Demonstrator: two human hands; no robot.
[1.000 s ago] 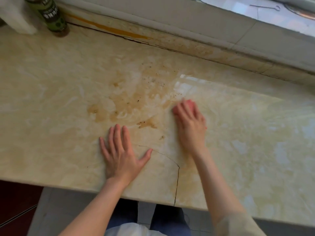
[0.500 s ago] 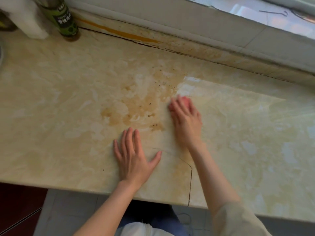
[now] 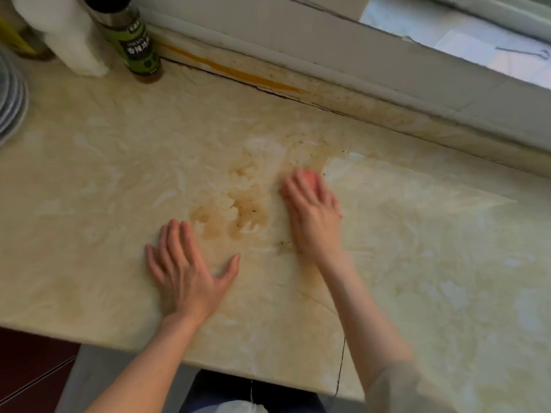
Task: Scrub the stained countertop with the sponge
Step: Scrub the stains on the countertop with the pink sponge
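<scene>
**A:** I've only the head view to go on, so tell me what I should be reading there.

**B:** From where I'm driving, the right hand (image 3: 313, 210) lies flat with its fingers close together, pressing the pink sponge (image 3: 310, 177) onto the desk (image 3: 119, 180). Only a sliver of sponge shows past the fingertips. It sits at the far right edge of the brown stain (image 3: 247, 204), near the peppery specks.

**A:** And what's different from a second ago?

**B:** Against the stain, the sponge has travelled away from me. It was at the stain's near right side, by a small brown patch; now it's up by the speckled part. The hand is blurred, so I judge it mid-stroke. The left hand (image 3: 185, 272) has stayed flat, fingers spread, thumb out, bracing on the desk just below the stain and holding nothing.

**A:** Does the scrubbing show?

**B:** I think so. The near-right patch looks paler than before, though blur makes that uncertain. The main blotch left of the sponge is still brown, so most of the work remains there.

**A:** Anything else new?

**B:** The camera has tipped back. More of the green-labelled bottle (image 3: 134, 46), a white roll (image 3: 68, 34) and stacked plates (image 3: 9, 96) now show at far left, well apart from both hands.
</scene>
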